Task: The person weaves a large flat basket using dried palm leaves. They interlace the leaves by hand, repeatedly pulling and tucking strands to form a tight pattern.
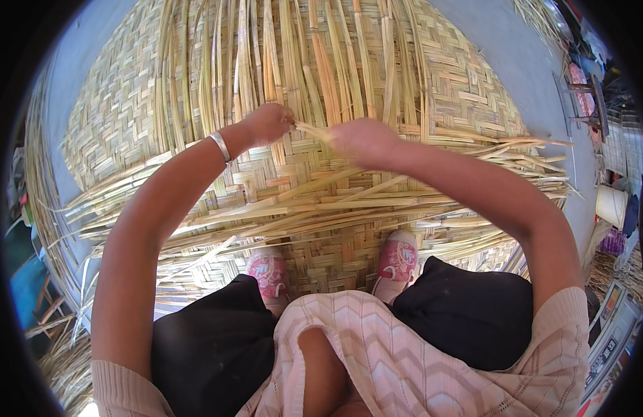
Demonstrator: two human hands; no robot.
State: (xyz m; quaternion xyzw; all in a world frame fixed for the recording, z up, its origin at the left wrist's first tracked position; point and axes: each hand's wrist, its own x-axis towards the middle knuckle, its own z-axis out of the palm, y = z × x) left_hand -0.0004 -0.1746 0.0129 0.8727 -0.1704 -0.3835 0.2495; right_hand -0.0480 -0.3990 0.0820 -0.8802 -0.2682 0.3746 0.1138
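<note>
My left hand (269, 124), with a silver bangle at its wrist, is closed in a pinch over the middle of a woven mat (113, 142). From it a short length of pale reed strip (311, 131) runs across to my right hand (364, 142). That hand is blurred by motion, but its fingers look curled round the strip. Long upright reed strips (321, 62) fan away from me just beyond both hands. Nearer to me, a loose bundle of crosswise reed strips (321, 203) lies over the mat, below my hands.
My feet in pink patterned shoes (267, 272) stand on the mat's near part. Loose reeds (46, 167) lie on the grey floor (478, 31) at the left. Along the right edge are a small wooden stool (591, 104), a white container (611, 206) and assorted household things.
</note>
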